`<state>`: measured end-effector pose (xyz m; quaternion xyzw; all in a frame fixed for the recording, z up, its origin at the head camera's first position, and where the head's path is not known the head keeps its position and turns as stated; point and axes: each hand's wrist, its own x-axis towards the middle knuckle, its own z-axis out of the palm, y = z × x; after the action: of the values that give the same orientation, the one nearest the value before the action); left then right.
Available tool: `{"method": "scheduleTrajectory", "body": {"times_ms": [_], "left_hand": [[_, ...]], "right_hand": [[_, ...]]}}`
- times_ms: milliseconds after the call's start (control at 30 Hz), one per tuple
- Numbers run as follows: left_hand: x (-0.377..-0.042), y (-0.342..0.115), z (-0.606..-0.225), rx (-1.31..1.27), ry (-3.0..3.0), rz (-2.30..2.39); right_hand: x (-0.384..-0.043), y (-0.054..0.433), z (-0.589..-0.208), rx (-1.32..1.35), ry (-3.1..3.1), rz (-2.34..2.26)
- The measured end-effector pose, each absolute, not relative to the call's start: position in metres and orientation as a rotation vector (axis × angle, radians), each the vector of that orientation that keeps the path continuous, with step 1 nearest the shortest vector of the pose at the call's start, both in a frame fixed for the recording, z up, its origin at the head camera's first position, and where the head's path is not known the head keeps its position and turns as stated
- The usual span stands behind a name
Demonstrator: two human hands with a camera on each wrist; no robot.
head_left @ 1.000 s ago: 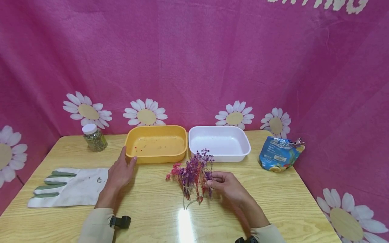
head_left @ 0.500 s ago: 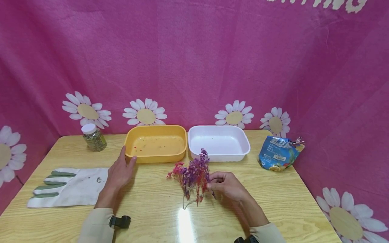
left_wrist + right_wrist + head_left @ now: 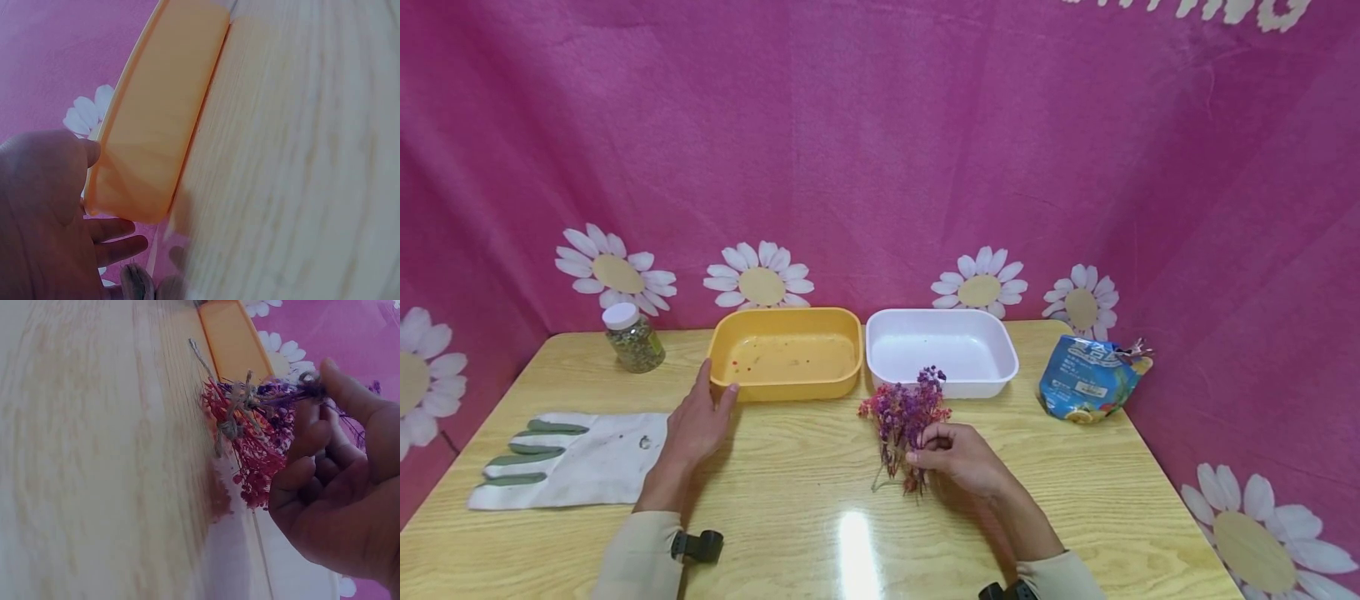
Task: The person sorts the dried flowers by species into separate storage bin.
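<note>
In the head view my right hand (image 3: pixel 962 458) holds dried flowers (image 3: pixel 898 412), purple and pinkish red, over the table before the white tub. The right wrist view shows thumb and index finger pinching the purple stems at a twine tie; the red bunch (image 3: pixel 256 469) hangs beside them with its own twine knot (image 3: pixel 230 428). My left hand (image 3: pixel 700 421) rests at the near left corner of a yellow tub (image 3: pixel 786 390), thumb at the front rim, fingers along the left side. In the left wrist view the lower fingers lie loosely below the tub's end.
A white tub (image 3: pixel 943 389) stands right of the yellow one, which has small bits on its floor. A lidded jar (image 3: pixel 638 343) is at the back left, a white and green glove (image 3: pixel 580 461) at the left, a blue pouch (image 3: pixel 1086 382) at the right. Pink cloth (image 3: pixel 880 150) hangs behind.
The dried flowers have shifted to the right and gathered closer to my right hand, their stems off their earlier spot. My left hand has stayed at the yellow tub's corner.
</note>
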<state>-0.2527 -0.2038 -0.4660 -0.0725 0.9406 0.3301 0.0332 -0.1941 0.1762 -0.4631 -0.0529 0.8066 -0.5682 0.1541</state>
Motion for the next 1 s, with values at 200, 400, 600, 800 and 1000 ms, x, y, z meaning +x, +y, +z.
{"method": "scheduleTrajectory", "body": {"times_ms": [200,400,600,800,1000], "left_hand": [[-0.252,-0.203,-0.466,-0.228,2.895,1.021],[-0.253,-0.203,-0.467,-0.222,2.904,1.017],[-0.252,-0.202,-0.465,-0.216,2.903,1.007],[-0.253,-0.204,-0.467,-0.223,2.905,1.009],[-0.252,-0.203,-0.466,-0.218,2.896,1.026]], "right_hand": [[-0.187,0.168,-0.457,-0.333,2.315,-1.537],[-0.18,0.161,-0.446,-0.479,2.264,-1.541],[-0.172,0.158,-0.433,-0.534,2.221,-1.587],[-0.161,0.16,-0.417,-0.765,2.113,-1.707],[-0.156,0.162,-0.409,-0.843,1.99,-1.785]]}}
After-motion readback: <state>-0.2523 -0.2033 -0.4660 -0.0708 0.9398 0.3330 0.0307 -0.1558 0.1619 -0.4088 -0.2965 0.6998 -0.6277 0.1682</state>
